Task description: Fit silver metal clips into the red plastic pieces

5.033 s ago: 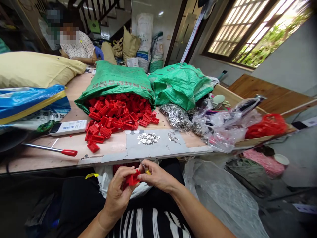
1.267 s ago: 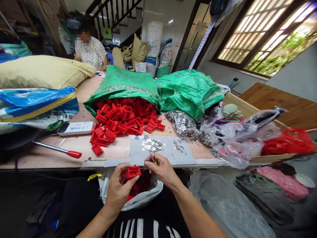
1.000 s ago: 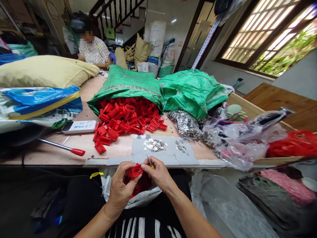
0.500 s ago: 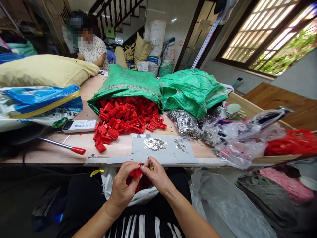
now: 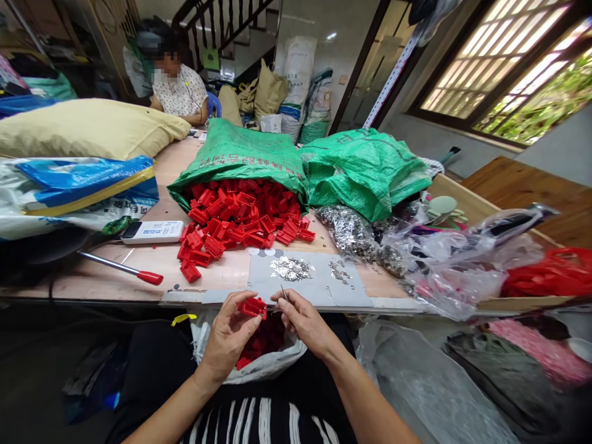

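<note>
My left hand (image 5: pixel 224 342) pinches a small red plastic housing (image 5: pixel 253 306) between thumb and fingers, just over the lap. Close beside it, my right hand (image 5: pixel 308 324) is closed on a thin pointed tool (image 5: pixel 283 292); its metal shaft sticks up past the fingers, and the grip is hidden in them. A small gap separates the two hands. Below them a white sack (image 5: pixel 277 365) stands open on my lap, with red plastic pieces (image 5: pixel 263 342) inside. On the grey sheet (image 5: pixel 259 280) ahead lie a pile of small shiny metal pieces (image 5: pixel 292 269) and a smaller cluster (image 5: pixel 340 271).
A green sack (image 5: pixel 252 145) spills red housings (image 5: pixel 240 216) onto the table. Right of it are another green sack (image 5: pixel 365 166) and clear plastic bags (image 5: pixel 462 265). A red-tipped lever (image 5: pixel 150 277) juts in at left. Across the table sits a person (image 5: pixel 180 92).
My hands have moved apart, the tool drawing away to the right from the red housing. The housing is turned and shows more of its side. The tool's yellow handle has gone from sight.
</note>
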Demonstrator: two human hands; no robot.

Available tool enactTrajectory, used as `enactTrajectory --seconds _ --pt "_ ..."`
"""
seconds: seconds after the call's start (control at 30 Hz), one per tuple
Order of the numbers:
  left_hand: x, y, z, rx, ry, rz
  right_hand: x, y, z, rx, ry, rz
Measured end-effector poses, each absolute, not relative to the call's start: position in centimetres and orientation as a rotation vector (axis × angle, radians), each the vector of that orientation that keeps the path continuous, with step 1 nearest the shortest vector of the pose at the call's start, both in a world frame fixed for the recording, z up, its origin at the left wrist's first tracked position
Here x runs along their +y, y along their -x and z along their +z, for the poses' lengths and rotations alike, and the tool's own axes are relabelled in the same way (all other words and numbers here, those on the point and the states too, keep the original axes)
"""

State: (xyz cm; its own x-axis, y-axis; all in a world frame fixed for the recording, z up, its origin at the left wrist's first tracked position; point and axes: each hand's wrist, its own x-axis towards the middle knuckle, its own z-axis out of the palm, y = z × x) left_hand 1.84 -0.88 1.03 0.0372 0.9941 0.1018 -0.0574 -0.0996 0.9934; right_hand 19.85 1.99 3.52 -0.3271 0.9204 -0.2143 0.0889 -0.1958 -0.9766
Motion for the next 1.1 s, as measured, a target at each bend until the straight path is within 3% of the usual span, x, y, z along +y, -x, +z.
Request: enactTrajectory --seconds 0.53,1.1 --pt "4.8 -0.4 -0.7 1.165 -1.888 1.037 4.2 -20.5 2.9 -1.949 1.413 0.960" --pt "5.2 -0.1 -0.4 1.126 -1.940 0.974 4.2 -19.6 3.5 -2.165 1.520 0.812"
